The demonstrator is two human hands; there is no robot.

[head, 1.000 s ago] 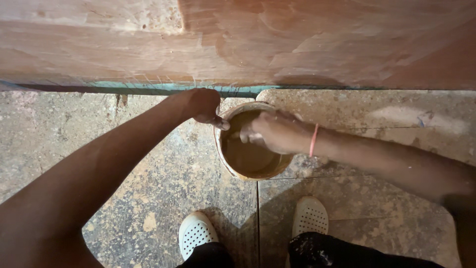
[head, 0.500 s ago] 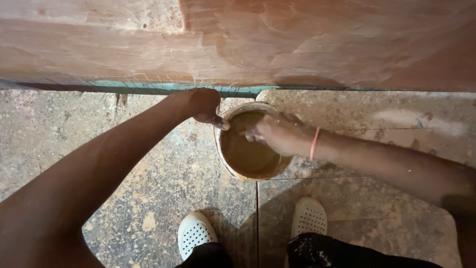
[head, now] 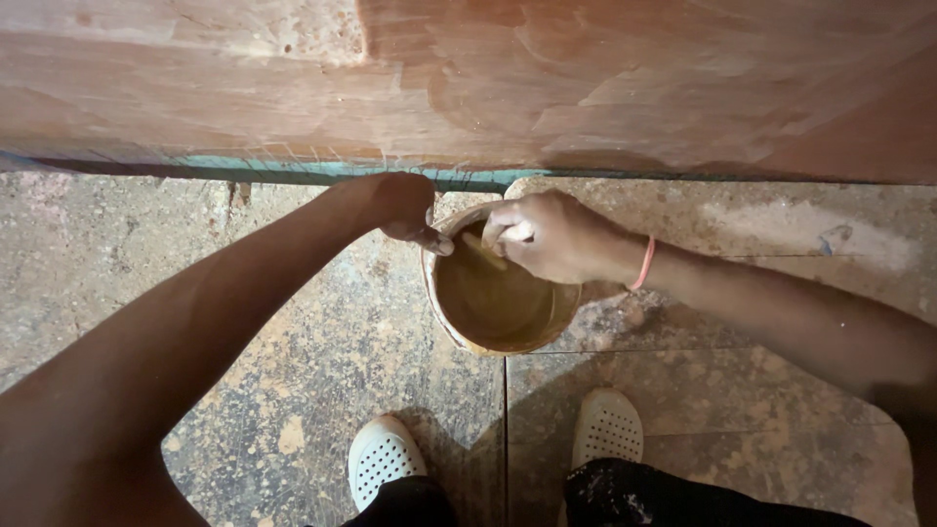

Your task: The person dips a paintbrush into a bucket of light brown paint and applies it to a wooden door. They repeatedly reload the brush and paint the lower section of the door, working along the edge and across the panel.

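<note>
The left hand [head: 405,207] is curling its fingers on the rim of one round brown-smeared bucket [head: 493,298] on the speckled stone floor [head: 293,361]. The right hand [head: 547,236] is pinching one thin stick [head: 485,251] over it. Two white perforated shoes [head: 605,426] are standing below, one reddish wooden wall [head: 488,78] rising behind.

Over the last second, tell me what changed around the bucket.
Little changed. The right hand shifted slightly over the bucket, its fingers closed on a small stick-like tool dipped in the brown liquid. The left hand kept gripping the rim; the bucket and both white shoes stayed put.
</note>
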